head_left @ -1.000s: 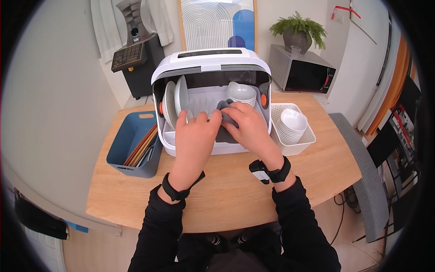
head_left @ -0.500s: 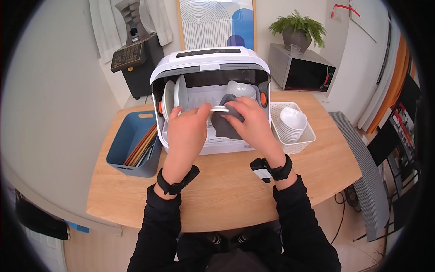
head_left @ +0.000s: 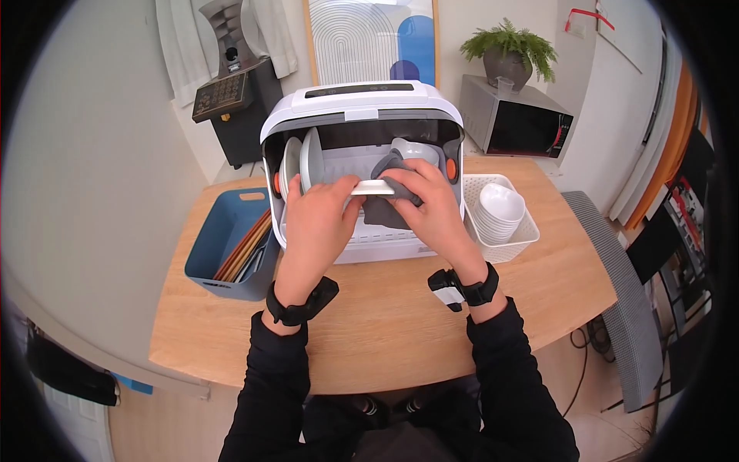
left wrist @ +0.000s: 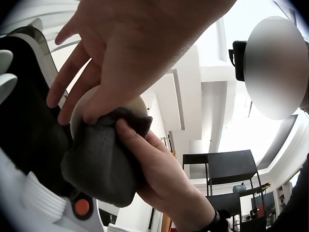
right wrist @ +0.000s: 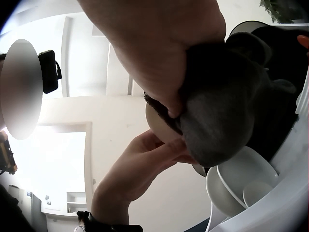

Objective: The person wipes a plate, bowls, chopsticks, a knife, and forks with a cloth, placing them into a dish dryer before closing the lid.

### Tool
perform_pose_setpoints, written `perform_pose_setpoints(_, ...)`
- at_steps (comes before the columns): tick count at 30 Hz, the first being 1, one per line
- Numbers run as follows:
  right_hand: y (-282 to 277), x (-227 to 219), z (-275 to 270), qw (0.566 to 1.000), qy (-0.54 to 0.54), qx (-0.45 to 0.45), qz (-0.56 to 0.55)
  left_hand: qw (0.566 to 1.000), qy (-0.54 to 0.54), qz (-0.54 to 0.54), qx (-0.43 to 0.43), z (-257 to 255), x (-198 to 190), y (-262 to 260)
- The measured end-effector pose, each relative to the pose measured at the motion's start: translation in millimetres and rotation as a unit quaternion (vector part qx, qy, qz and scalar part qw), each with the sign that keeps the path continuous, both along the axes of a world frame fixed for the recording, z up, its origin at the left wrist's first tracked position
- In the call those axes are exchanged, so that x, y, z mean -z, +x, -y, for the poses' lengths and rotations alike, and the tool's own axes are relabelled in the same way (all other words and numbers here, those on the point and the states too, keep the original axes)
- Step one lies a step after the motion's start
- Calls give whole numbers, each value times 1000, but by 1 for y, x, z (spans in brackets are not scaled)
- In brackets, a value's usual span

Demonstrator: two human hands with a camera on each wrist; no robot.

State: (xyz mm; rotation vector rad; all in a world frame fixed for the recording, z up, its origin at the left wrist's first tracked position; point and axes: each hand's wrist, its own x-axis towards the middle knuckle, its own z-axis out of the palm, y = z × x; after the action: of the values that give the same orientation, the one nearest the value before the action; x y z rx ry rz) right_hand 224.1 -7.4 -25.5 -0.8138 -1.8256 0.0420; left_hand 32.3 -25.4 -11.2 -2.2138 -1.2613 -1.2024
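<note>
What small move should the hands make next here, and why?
Probably rub the gray cloth along the white dish: the right hand holds the cloth against its edge, while the left hand grips the other side, which should steady it.

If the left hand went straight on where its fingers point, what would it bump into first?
Apart from the white dish it pinches, the left hand would probably meet the upright plates inside the white cabinet first, though the head view leaves depth unclear.
</note>
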Motion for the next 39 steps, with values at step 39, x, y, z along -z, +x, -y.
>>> perform_pose_setpoints(39, -5, 10, -1, 989, 47, 114, 79, 992, 112, -54, -37, -6, 17, 24)
